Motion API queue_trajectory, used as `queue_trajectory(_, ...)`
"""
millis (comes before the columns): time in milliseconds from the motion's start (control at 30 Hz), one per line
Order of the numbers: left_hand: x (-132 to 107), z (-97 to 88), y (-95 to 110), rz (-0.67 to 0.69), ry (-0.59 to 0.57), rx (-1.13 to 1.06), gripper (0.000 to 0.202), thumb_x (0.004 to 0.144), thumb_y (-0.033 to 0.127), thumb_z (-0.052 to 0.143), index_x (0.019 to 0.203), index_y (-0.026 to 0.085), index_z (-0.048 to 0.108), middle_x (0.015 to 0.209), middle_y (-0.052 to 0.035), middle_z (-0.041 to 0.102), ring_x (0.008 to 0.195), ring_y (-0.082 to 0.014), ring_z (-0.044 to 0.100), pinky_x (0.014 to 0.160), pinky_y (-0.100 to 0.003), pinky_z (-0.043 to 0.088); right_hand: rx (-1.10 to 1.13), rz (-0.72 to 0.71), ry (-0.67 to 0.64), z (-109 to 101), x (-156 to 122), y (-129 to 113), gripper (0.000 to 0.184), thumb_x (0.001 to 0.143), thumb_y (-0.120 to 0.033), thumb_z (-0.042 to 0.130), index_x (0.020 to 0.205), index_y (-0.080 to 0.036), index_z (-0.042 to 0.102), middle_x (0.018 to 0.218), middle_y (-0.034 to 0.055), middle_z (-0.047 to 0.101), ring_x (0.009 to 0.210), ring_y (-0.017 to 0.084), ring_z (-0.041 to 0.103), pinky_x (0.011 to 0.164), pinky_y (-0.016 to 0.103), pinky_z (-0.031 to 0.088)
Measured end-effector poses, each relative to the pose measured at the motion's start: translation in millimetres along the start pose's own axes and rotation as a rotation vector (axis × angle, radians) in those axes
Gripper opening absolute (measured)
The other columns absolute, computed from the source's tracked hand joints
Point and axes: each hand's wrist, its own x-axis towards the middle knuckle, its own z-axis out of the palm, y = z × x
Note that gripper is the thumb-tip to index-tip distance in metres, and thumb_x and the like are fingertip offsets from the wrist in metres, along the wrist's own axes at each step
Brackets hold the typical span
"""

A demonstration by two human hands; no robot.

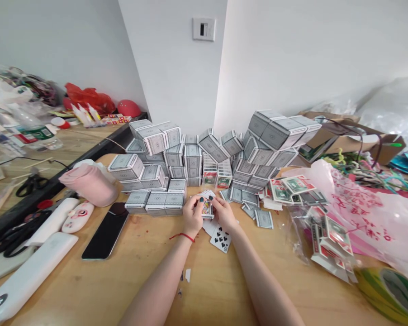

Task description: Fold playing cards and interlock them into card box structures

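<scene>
Both of my hands meet over the wooden table (122,290) and pinch a small bunch of playing cards (207,201). My left hand (192,213), with a red string on its wrist, grips the cards' left side. My right hand (223,213) grips their right side. Under my right hand lie loose face-up cards, among them a ten of spades (221,239). Just behind my hands rises a big heap of grey-backed card decks (190,158).
A black phone (106,230), a pink roll (90,183) and white devices (30,271) lie to the left. Flattened card boxes (329,237) in clear bags, a pink plastic bag (360,203) and a tape roll (390,290) lie to the right. Scissors (30,183) rest far left.
</scene>
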Motion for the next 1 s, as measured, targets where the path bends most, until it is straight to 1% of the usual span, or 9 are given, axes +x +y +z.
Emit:
queue_trajectory(67, -0.1, 0.3, -0.7, 0.018, 0.01, 0.004, 0.016, 0.079, 0.029, 0.046, 0.076, 0.016, 0.057, 0.077, -0.0036, 0.06, 0.074, -0.0157, 0.055, 0.069, -0.026, 0.044, 0.15, 0.164, -0.141, -3.6, -0.8, -2.8, 0.028, 0.067, -0.046, 0.06, 0.069, -0.019, 0.052, 0.054, -0.0024, 0.053, 0.044, 0.012, 0.048, 0.04, 0.025, 0.04)
queue_trajectory(133, 0.4, 1.6, -1.6, 0.021, 0.038, -0.007, 0.015, 0.077, 0.026, 0.049, 0.084, 0.016, 0.057, 0.079, -0.0038, 0.06, 0.074, -0.0151, 0.056, 0.069, -0.026, 0.044, 0.251, 0.238, -0.194, -7.5, -1.3, -4.7, 0.028, 0.063, -0.042, 0.066, 0.068, -0.019, 0.051, 0.055, -0.003, 0.053, 0.046, 0.01, 0.047, 0.043, 0.023, 0.039)
queue_trajectory(200, 1.2, 3.7, -2.8, 0.003, 0.068, -0.017, 0.02, 0.075, 0.024, 0.051, 0.092, 0.016, 0.056, 0.082, -0.004, 0.06, 0.074, -0.0144, 0.056, 0.067, -0.025, 0.044, 0.27, 0.218, -0.161, -10.0, -0.7, -4.1, 0.028, 0.06, -0.039, 0.07, 0.066, -0.018, 0.051, 0.055, -0.0039, 0.052, 0.046, 0.008, 0.045, 0.044, 0.021, 0.037)
queue_trajectory(267, 2.2, 6.1, -4.2, -0.025, 0.071, -0.009, 0.022, 0.075, 0.024, 0.051, 0.095, 0.016, 0.056, 0.084, -0.0044, 0.061, 0.074, -0.0143, 0.056, 0.068, -0.025, 0.045, 0.237, 0.171, -0.1, -11.0, 1.2, -0.8, 0.029, 0.059, -0.039, 0.07, 0.066, -0.018, 0.052, 0.054, -0.0043, 0.051, 0.045, 0.008, 0.043, 0.042, 0.02, 0.034)
queue_trajectory(433, 4.6, 10.8, -7.5, -0.056, 0.026, 0.06, 0.018, 0.08, 0.025, 0.045, 0.084, 0.017, 0.059, 0.085, -0.0048, 0.062, 0.08, -0.0154, 0.056, 0.075, -0.027, 0.043, 0.086, 0.06, 0.022, -10.3, 5.8, 8.2, 0.029, 0.062, -0.044, 0.066, 0.069, -0.019, 0.053, 0.051, -0.0046, 0.048, 0.043, 0.008, 0.038, 0.04, 0.02, 0.029)
queue_trajectory(533, 5.8, 11.7, -9.6, -0.036, -0.005, 0.117, 0.02, 0.082, 0.025, 0.041, 0.082, 0.017, 0.059, 0.086, -0.0047, 0.062, 0.084, -0.0156, 0.056, 0.077, -0.028, 0.042, 0.044, 0.018, 0.01, -9.6, 5.5, 8.6, 0.027, 0.064, -0.044, 0.064, 0.07, -0.02, 0.053, 0.054, -0.0035, 0.049, 0.045, 0.009, 0.04, 0.043, 0.022, 0.032)
queue_trajectory(700, 6.2, 12.0, -13.9, -0.022, -0.005, 0.222, 0.015, 0.08, 0.027, 0.046, 0.082, 0.017, 0.057, 0.084, -0.0046, 0.061, 0.083, -0.0161, 0.055, 0.076, -0.028, 0.042, -0.057, -0.076, -0.02, -9.4, 4.5, 7.8, 0.023, 0.067, -0.042, 0.061, 0.07, -0.02, 0.055, 0.06, -0.002, 0.052, 0.049, 0.01, 0.043, 0.048, 0.024, 0.034)
queue_trajectory(867, 5.0, 12.6, -13.3, 0.023, 0.014, 0.257, 0.014, 0.079, 0.027, 0.048, 0.082, 0.017, 0.056, 0.084, -0.0055, 0.062, 0.083, -0.0166, 0.056, 0.075, -0.028, 0.042, -0.099, -0.08, 0.002, -9.8, 4.7, 7.3, 0.022, 0.068, -0.041, 0.06, 0.071, -0.019, 0.055, 0.058, -0.0019, 0.052, 0.048, 0.011, 0.041, 0.046, 0.023, 0.033)
queue_trajectory(1000, 5.4, 11.7, -10.2, 0.01, 0.021, 0.237, 0.014, 0.078, 0.028, 0.048, 0.077, 0.017, 0.058, 0.08, -0.0049, 0.063, 0.078, -0.0162, 0.057, 0.072, -0.027, 0.042, -0.11, -0.092, 0.022, -7.7, 3.1, 4.7, 0.022, 0.068, -0.04, 0.06, 0.069, -0.018, 0.055, 0.056, -0.0025, 0.051, 0.046, 0.01, 0.04, 0.045, 0.023, 0.032)
